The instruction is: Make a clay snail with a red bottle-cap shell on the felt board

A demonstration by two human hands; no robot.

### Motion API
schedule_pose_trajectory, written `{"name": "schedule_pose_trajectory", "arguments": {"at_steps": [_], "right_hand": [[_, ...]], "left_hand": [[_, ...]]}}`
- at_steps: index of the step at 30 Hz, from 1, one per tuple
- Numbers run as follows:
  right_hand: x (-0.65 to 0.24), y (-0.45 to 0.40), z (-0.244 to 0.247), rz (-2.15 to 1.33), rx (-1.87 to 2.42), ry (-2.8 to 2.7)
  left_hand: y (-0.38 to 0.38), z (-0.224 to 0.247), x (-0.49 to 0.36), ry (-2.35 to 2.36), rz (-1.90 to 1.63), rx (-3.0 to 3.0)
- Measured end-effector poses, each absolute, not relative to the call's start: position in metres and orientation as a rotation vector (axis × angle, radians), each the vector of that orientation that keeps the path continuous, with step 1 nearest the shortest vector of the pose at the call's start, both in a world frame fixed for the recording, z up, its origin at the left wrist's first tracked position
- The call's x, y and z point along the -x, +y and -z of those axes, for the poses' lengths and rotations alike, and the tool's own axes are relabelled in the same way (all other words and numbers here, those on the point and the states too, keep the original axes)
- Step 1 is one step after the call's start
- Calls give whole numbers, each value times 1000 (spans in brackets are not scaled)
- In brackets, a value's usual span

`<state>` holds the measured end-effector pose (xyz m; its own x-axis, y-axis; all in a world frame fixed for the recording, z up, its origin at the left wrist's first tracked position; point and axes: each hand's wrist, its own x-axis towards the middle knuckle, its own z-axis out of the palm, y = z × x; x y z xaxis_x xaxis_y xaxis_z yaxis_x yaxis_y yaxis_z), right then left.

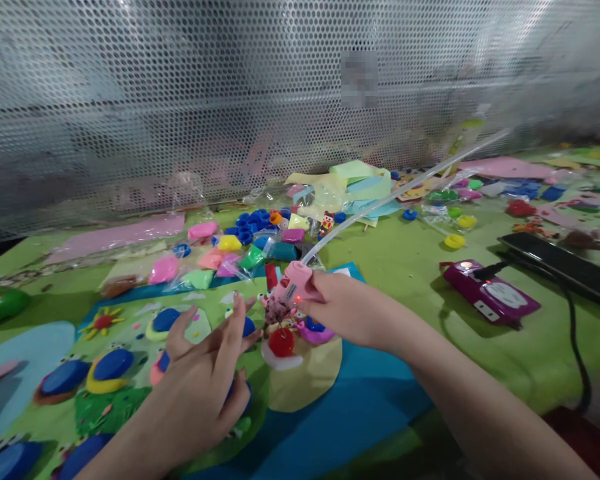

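My right hand (345, 303) is closed round a small pink glue gun (294, 283) with a lit red light. A long clear glue stick (405, 193) juts from its rear, up and to the right. The gun's front end is by a red cap (281, 342) on a cream paper shape (305, 380). To the left, my left hand (210, 367) hovers over or rests on the craft board with its fingers apart; I cannot tell whether it touches. Beneath it are blue caps (113, 365) edged with coloured clay, plus a clay sun (101, 322).
Several bags of coloured clay (229, 243) and loose blue caps (255, 223) lie behind the board. A purple power bank (490, 293) with a cable and a black phone-like slab (563, 267) are at right. A perforated metal panel (180, 100) stands along the back.
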<state>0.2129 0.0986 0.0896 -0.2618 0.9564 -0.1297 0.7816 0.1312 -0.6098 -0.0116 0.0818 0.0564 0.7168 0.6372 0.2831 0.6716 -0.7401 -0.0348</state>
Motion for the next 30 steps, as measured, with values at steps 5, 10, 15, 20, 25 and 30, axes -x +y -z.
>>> {"name": "schedule_pose_trajectory", "arguments": {"at_steps": [5,10,15,20,25,30], "right_hand": [[-215,99,-92,-860,1708,-2088],[-217,98,-94,-860,1736,-2066],[-218,97,-93,-865,1733,-2074],[-224,102,-97,-858,1734,-2017],[-239,109,-105,-858,1745,-1910],[-259,108,-117,-727,1862,-1749]], "left_hand": [[83,-55,12,-1057,325,2805],[81,-59,10,-1091,446,2722],[79,-58,10,-1089,394,2806],[77,-61,10,-1111,489,2731],[78,-60,12,-1117,359,2834],[78,-65,14,-1094,499,2755]]}}
